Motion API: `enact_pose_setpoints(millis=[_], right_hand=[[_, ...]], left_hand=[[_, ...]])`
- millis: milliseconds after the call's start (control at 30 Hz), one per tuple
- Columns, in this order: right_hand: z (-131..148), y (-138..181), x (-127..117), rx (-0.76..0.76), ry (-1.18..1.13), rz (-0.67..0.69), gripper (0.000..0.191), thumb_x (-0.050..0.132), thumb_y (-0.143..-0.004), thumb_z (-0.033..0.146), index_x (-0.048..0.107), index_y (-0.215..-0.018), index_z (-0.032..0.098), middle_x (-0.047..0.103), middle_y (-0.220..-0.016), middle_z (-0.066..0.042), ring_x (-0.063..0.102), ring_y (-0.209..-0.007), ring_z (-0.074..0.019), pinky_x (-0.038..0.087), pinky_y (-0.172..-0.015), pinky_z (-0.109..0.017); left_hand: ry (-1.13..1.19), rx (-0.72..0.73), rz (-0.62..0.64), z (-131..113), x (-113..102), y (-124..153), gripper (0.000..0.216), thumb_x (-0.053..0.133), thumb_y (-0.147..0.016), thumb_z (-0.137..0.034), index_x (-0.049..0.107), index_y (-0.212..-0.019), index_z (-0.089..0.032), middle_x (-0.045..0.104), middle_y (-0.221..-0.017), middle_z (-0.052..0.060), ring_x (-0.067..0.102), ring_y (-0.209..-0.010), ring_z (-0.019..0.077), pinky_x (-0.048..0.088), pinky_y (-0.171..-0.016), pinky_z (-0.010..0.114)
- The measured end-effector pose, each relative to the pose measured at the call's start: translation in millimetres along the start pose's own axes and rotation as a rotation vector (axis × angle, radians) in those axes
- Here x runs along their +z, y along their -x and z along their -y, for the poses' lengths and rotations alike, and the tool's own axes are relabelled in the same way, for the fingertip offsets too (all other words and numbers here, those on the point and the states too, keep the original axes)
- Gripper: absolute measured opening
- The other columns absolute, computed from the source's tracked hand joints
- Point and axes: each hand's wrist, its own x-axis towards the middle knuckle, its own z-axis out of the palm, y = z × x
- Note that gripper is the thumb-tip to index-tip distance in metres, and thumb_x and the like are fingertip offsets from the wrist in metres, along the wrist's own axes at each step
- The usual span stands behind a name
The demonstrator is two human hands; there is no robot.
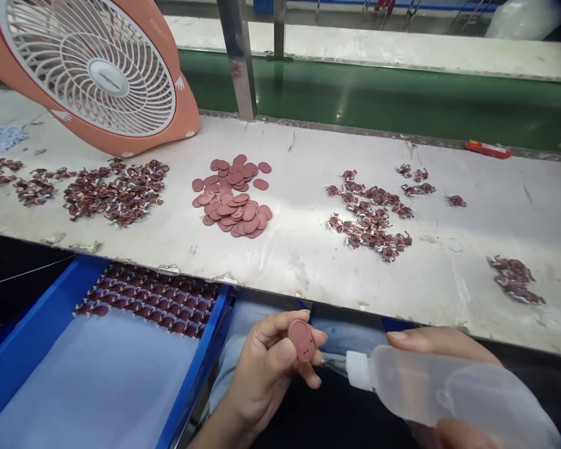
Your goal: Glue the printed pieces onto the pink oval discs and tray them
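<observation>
Between its thumb and fingers, my left hand (271,368) pinches a small reddish-brown oval disc (302,340) with tiny holes near its lower end. My right hand (449,346) is wrapped round a translucent plastic squeeze bottle (430,383) lying nearly sideways. The bottle's white cap (359,370) and thin metal nozzle point left, close to the disc's lower edge; whether the tip touches it I cannot tell. On the white bench beyond lies a heap of similar oval discs (236,209).
Small brown figure-like pieces (371,215) lie in piles at right, with another large pile (116,190) at left. An orange fan (187,118) stands behind. A blue tray (42,318) below holds rows of assembled pieces (159,296). A red-wrapped item (487,149) lies at the back edge.
</observation>
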Motion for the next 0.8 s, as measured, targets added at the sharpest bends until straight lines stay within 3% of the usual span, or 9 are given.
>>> enact_pose_setpoints(millis=[167, 500, 800], right_hand=[[-11.3, -8.1, -7.4, -0.104, -0.065, 0.14, 0.031, 0.059, -0.091, 0.05, 0.064, -0.115, 0.031, 0.065, -0.072, -0.006, 0.055, -0.045, -0.0172, 0.042, -0.038, -0.03], [-20.0, -4.6, -12.1, -0.113, -0.086, 0.118, 0.036, 0.067, -0.085, 0.045, 0.068, -0.114, 0.024, 0.066, -0.08, -0.006, 0.061, -0.053, -0.0186, 0.049, -0.044, -0.029], [-18.4, -5.9, -9.7, -0.125, 0.018, 0.072, 0.036, 0.065, -0.084, 0.052, 0.069, -0.11, 0.028, 0.067, -0.077, -0.002, 0.06, -0.051, -0.0161, 0.048, -0.04, -0.025]], left_hand=[[-0.008, 0.003, 0.017, -0.3, 0.7, 2.4, 0.027, 0.079, -0.073, -0.037, 0.077, -0.099, -0.028, 0.078, -0.085, 0.002, 0.068, -0.067, 0.0128, 0.055, -0.051, 0.017], [0.013, 0.074, 0.129, 3.4, -3.2, -0.5, 0.026, 0.074, -0.08, -0.033, 0.074, -0.105, -0.026, 0.08, -0.09, 0.001, 0.07, -0.07, 0.0105, 0.058, -0.054, 0.015], [0.005, 0.084, 0.113, 2.4, -1.3, -0.9, 0.026, 0.074, -0.08, -0.031, 0.075, -0.105, -0.025, 0.08, -0.09, 0.0, 0.07, -0.069, 0.0102, 0.059, -0.054, 0.015]])
